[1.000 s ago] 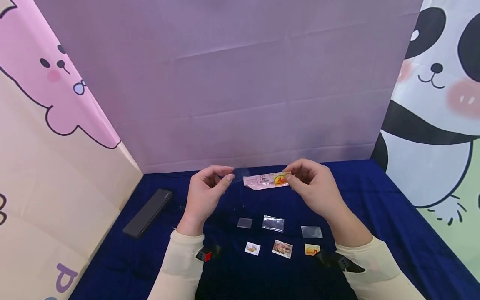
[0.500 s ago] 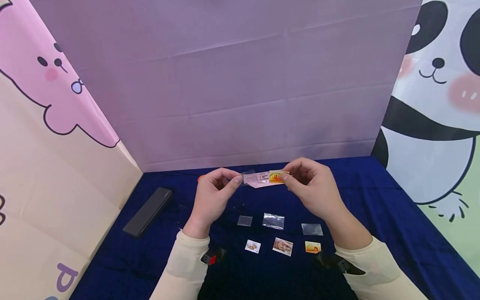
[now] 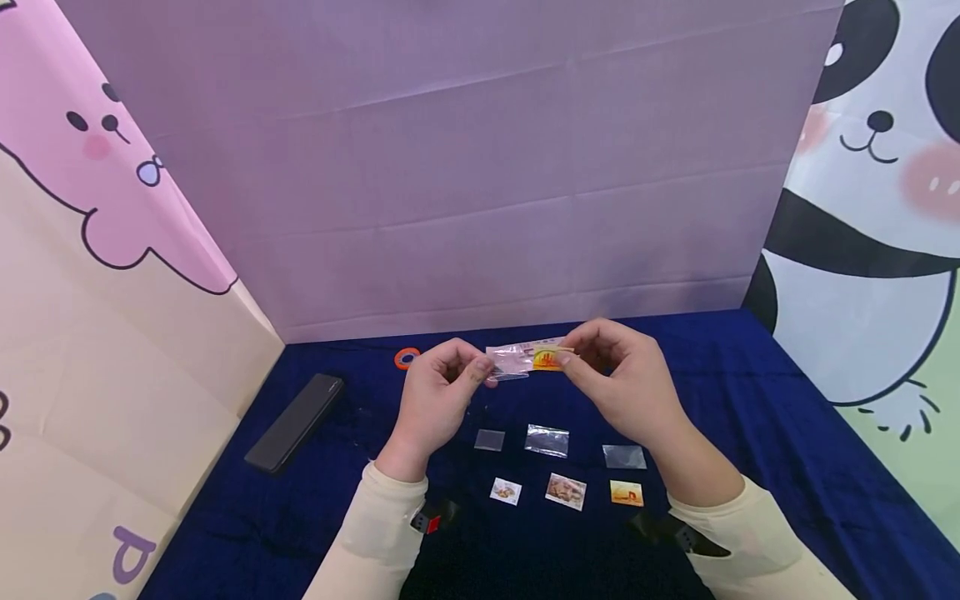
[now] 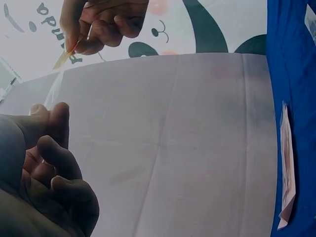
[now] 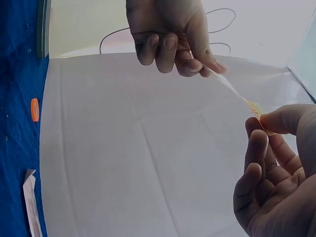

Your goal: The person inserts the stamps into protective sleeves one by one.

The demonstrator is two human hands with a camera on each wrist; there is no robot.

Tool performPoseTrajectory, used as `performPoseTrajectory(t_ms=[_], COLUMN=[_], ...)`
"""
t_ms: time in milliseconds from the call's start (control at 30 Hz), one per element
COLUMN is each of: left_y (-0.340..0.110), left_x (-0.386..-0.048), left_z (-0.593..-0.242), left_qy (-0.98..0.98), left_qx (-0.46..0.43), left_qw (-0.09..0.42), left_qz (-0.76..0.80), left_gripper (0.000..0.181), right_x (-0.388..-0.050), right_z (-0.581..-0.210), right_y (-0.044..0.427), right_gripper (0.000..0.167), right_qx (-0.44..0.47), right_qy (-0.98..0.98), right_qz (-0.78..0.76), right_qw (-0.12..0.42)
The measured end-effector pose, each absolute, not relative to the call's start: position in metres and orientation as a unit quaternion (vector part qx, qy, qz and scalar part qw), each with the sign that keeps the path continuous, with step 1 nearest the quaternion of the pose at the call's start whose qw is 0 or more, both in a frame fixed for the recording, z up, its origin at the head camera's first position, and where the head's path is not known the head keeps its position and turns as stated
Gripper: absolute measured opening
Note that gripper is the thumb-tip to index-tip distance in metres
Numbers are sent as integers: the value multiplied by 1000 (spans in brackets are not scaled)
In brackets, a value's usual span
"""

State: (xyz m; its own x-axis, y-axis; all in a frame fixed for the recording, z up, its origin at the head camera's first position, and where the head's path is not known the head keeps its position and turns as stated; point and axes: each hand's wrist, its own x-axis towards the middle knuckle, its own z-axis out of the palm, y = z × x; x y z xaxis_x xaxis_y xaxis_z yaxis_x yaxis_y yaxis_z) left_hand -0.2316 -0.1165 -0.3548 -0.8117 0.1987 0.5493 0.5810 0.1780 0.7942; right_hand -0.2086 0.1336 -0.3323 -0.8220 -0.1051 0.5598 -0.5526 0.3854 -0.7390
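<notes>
My left hand (image 3: 442, 400) pinches a clear plastic sleeve (image 3: 510, 360) between thumb and forefinger. Between thumb and fingertips, my right hand (image 3: 626, 379) holds a small, stamp-sized yellow picture card (image 3: 546, 359). Both are in the air above the far part of the table. In the right wrist view, the card (image 5: 254, 106) meets the end of the sleeve (image 5: 229, 86); whether its edge is inside the sleeve I cannot tell. Behind them a pink printed strip (image 4: 287, 168) lies on the blue cloth, partly hidden in the head view.
Three clear sleeves (image 3: 547, 441) lie in a row nearer me, above three small picture cards (image 3: 566, 492). A long black case (image 3: 295, 422) lies at left, an orange ring-shaped roll (image 3: 407, 358) at the back. Printed cloth walls (image 3: 525, 208) stand behind and at both sides.
My left hand has moved right with the clear sleeve, up to the yellow card. My right hand has shifted slightly left. The orange roll has come into view.
</notes>
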Motion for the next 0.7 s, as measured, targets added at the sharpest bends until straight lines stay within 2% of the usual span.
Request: performPoseTrajectory(t_ms=[333,700], left_y=[-116,-115], left_x=[-232,-231], left_z=[-356,-356], left_qy=[-744,-746], left_qx=[-258,-246], left_qw=[183,182], left_qz=[-588,-591], left_gripper=[8,18], right_x=[-209,-207], right_z=[-333,-334], right_y=[134,133], right_gripper=[7,7], right_qx=[207,203], right_qy=[-800,-801], right_qz=[515,513], right_qw=[227,230])
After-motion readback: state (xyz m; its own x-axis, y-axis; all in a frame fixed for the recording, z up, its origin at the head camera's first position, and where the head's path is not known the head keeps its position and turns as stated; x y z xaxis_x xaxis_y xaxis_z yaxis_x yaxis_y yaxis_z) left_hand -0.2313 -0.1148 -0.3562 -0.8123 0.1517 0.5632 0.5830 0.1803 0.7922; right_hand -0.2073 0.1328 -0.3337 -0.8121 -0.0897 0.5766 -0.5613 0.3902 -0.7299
